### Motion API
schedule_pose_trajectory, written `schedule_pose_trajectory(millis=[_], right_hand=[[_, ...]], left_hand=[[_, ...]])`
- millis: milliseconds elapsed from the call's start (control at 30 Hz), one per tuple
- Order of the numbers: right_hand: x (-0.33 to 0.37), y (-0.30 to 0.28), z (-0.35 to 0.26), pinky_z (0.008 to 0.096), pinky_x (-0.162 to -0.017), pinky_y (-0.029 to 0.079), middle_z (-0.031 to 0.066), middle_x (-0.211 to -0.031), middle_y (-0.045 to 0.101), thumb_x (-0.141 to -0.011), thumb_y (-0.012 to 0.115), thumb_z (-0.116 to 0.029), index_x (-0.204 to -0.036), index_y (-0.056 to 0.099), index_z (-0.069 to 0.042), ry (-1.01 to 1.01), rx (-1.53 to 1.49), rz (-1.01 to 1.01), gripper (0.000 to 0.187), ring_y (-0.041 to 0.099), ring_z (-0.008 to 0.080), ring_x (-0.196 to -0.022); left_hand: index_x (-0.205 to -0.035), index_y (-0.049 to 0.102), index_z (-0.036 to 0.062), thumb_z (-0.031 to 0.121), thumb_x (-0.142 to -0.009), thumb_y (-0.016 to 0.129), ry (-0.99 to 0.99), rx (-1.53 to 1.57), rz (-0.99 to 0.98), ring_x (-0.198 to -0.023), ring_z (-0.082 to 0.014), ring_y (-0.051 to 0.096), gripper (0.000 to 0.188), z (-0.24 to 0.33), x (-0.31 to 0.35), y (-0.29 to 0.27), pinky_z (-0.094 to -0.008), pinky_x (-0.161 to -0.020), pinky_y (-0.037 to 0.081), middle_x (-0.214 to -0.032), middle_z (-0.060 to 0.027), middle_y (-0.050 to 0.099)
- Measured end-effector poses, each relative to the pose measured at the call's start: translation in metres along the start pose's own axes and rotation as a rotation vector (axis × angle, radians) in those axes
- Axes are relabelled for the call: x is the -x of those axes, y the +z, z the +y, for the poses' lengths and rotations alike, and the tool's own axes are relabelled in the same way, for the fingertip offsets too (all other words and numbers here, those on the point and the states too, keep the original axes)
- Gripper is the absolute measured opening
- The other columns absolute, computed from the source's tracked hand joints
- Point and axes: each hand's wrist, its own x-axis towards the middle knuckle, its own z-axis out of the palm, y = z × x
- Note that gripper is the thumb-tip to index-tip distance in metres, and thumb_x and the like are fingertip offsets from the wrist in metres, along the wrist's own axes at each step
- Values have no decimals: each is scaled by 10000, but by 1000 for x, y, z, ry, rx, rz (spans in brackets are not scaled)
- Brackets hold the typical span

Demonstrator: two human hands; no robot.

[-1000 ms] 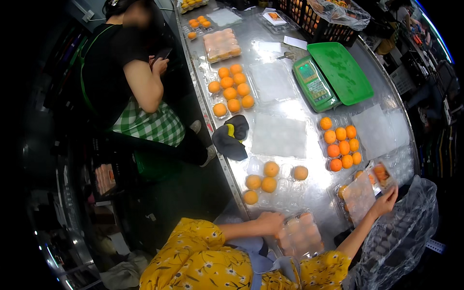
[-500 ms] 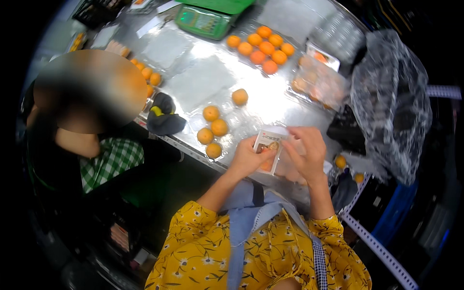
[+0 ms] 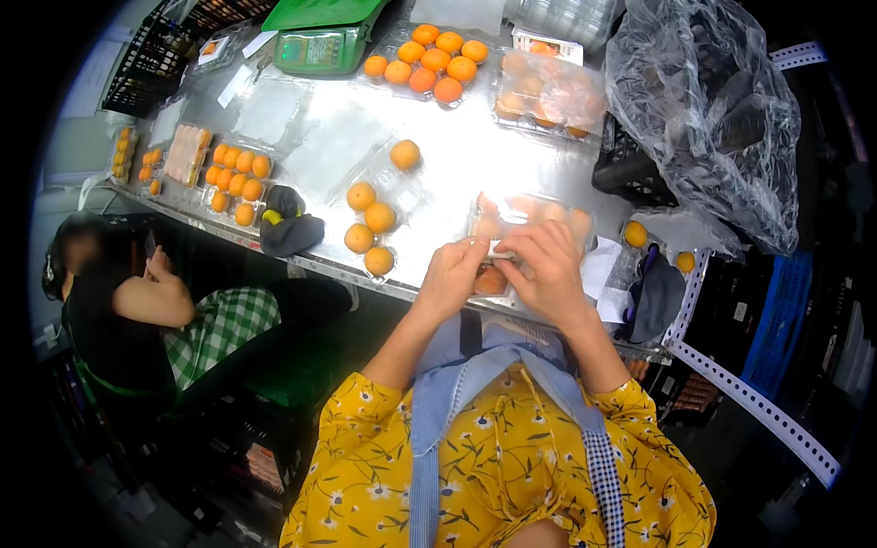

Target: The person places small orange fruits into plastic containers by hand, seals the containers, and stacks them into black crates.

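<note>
My left hand and my right hand meet near the front edge of the metal table. Between their fingertips both pinch a small white printed label, now seen almost edge-on. Below and behind the hands lies a clear plastic pack filled with orange citrus fruit, partly hidden by my fingers. Left of my left hand, several loose oranges rest in an open clear tray, with one orange at its upper end.
A filled tray and a wrapped pack stand farther back, near a green scale. A large plastic bag bulges at the right. Dark gloves lie on the left edge, where a co-worker sits.
The label, earlier held up with its printed face showing, has turned nearly edge-on between my fingers. My right hand has come closer to the left, and the view has shifted.
</note>
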Motion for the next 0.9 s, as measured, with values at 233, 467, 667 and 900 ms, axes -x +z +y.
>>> schedule_pose_trajectory(millis=[233,467,667,900], right_hand=[[9,3,-3,334,-746,366,23,-804,556,-612,659,-35,-739,565,-73,-37,3,3,162,511,204,-788],[16,8,-4,334,-774,369,23,-835,582,-622,663,-43,-723,588,-63,-101,12,46,127,522,200,-793],[17,9,0,336,-751,384,36,-784,597,-627,690,-55,-746,619,-61,-118,18,84,139,553,200,-742],[27,-1,-1,311,-703,399,29,-744,587,-653,683,-46,-721,588,-52,-149,-125,160,117,546,172,-710]], left_hand=[[-660,528,-89,264,-855,393,49,-137,121,-493,-154,491,425,-9,7,6,-311,-482,389,-516,-117,500],[-617,500,-46,259,-879,415,-85,-97,154,-554,-67,404,411,3,13,10,-247,-503,352,-555,10,453],[-592,517,-29,274,-886,424,-100,-103,123,-544,-56,408,433,0,13,10,-244,-482,342,-536,6,460],[-1076,501,-75,269,-915,412,-238,718,465,-906,-216,554,391,-17,-5,-4,-339,-796,425,-961,-135,578]])
